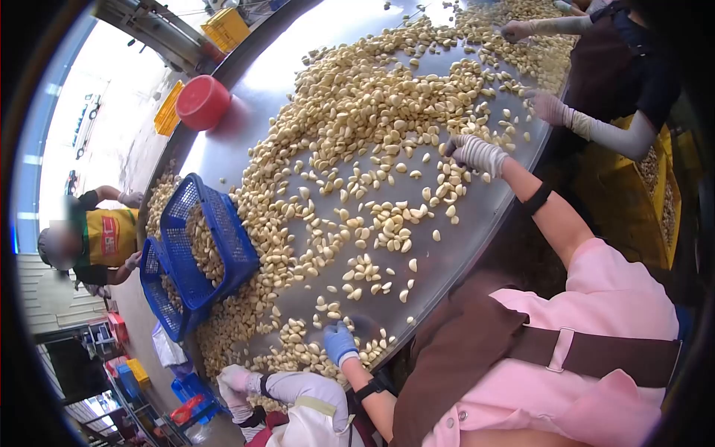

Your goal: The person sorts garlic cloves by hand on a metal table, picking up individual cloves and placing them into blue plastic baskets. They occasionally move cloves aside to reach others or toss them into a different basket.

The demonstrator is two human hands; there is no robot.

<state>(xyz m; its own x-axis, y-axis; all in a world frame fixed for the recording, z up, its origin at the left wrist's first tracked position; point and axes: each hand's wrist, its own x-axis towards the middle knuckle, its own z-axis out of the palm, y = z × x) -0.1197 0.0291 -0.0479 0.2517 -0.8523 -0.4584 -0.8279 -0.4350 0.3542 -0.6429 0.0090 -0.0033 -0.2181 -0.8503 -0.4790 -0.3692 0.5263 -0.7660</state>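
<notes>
Many peeled garlic cloves (395,97) lie spread over a metal table (477,223). My left hand (340,344), in a light-blue glove, rests low at the table's near edge among scattered cloves. Its short visible fingers look slightly apart, with nothing seen between them. Farther up the same edge is my right hand (479,154), in a white glove with grey stripes. Its fingers bend down at the border of the large clove heap, and the palm side is hidden. Whether a clove is in them cannot be made out.
Two blue plastic baskets (223,246) holding cloves stand at the far edge, near a red tub (202,103). Co-workers' gloved hands (550,108) work on my right, and another's gloved hand (237,378) on my left. A person in a yellow apron (112,235) stands opposite.
</notes>
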